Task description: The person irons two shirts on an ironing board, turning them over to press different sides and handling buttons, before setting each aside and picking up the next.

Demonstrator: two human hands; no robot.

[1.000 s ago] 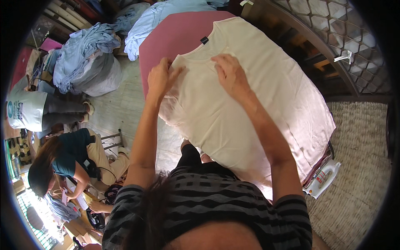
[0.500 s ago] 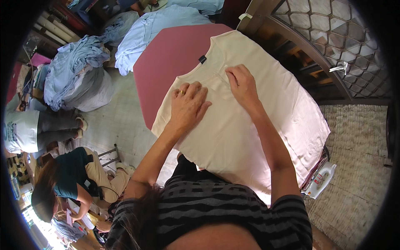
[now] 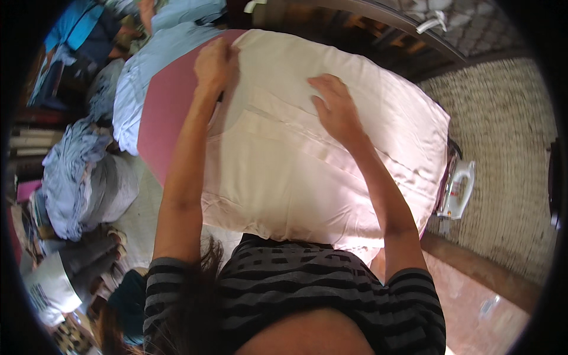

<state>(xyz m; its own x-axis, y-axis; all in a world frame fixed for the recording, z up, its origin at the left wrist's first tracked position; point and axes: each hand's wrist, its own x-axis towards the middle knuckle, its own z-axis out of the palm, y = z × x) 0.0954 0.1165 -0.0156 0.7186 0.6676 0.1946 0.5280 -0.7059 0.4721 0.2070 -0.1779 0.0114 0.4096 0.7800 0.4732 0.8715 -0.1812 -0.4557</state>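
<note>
A cream shirt [image 3: 296, 189] is spread over a maroon padded table [image 3: 163, 112], its neckline toward the left. At the shirt's far left shoulder, my left hand [image 3: 213, 66] is closed on the edge of the fabric, its fingers curled and slightly blurred. Part of the neckline and its small dark label lie hidden behind my left wrist. Over the upper right part of the shirt, my right hand [image 3: 337, 106] is open with fingers bent and apart, holding nothing. A seam or placket runs diagonally between the two hands.
A white iron [image 3: 458, 189] sits off the table's right end. Light blue cloth [image 3: 139, 83] is heaped past the left edge, with a stuffed sack [image 3: 112, 189] of blue garments on the floor. A brown metal gate [image 3: 390, 23] stands behind. Another person [image 3: 59, 284] is at lower left.
My left hand has gone from lying flat by the neckline to the far shoulder edge. My right hand has opened from a pinch. The shirt has shifted and turned, and the view has swung right.
</note>
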